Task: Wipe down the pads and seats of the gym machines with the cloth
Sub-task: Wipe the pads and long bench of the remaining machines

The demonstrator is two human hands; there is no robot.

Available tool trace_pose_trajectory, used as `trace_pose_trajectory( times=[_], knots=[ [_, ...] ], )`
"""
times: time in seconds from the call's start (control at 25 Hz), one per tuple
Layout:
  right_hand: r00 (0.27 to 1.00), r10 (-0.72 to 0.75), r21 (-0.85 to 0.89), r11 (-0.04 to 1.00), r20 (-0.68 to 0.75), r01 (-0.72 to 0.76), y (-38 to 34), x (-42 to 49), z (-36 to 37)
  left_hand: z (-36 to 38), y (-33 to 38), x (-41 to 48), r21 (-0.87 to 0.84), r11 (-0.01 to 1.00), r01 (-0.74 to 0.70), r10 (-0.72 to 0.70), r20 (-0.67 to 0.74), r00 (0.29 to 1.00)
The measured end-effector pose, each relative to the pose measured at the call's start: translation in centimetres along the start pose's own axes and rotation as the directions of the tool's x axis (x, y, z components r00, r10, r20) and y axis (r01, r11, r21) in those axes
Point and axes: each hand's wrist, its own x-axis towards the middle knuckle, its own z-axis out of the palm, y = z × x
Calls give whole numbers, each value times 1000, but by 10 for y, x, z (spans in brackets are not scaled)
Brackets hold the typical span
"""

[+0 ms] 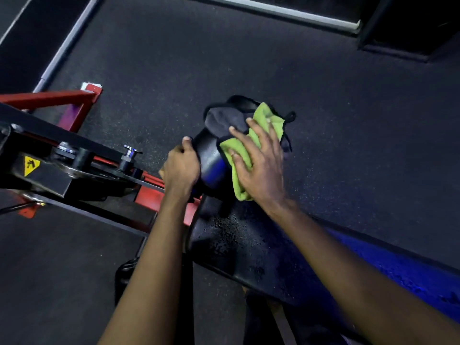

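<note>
Cloth, green microfibre (226, 145): centre frame, draped over black roller pad (211, 158). My right hand (258, 168), fingers spread flat, presses it down to scrub. My left hand (180, 168), fingers curled round the pad's end, probably steadying it. Seat pad (249, 245) below: droplet-speckled, seemingly unwiped.
</note>
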Motion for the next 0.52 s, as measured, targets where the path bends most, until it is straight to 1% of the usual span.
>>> trace_pose_trajectory(
  times=[0.04, 0.08, 0.12, 0.2, 0.24, 0.28, 0.32, 0.44, 0.48, 0.52],
  knots=[
    [998, -45, -26, 999, 34, 46, 3, -1, -2, -2, 1, 6, 2, 1000, 29, -29, 19, 999],
    [997, -58, -40, 997, 43, 60, 8, 2, -4, -2, 2, 8, 28, 1000, -5, 5, -10, 1000],
    [999, -29, -31, 999, 25, 29, 14, 7, -5, -2, 2, 6, 46, 994, -103, 107, -98, 989],
    [993, 109, 52, 993, -41, -106, 21, 15, -5, -2, -1, -9, 48, 943, -329, 329, -271, 904],
    [985, 157, 94, 984, -64, -151, 23, 17, -3, -4, -2, -20, 49, 925, -377, 373, -311, 874],
    [981, 176, 109, 980, -83, -166, 22, 18, 0, -6, -2, -29, 62, 922, -383, 382, -312, 870],
    [979, 180, 105, 980, -94, -170, 20, 19, 2, -4, -2, -34, 84, 925, -371, 379, -280, 882],
    [978, 186, 80, 980, -89, -180, 11, 18, 3, 8, -3, -36, 93, 923, -374, 384, -141, 913],
    [986, 149, 51, 988, -71, -146, 7, 12, 3, 8, -3, -33, 61, 929, -364, 369, -123, 921],
    [996, 81, 11, 997, -31, -81, 4, 4, 3, 7, -2, -27, 22, 947, -321, 322, -111, 940]
  ],
)
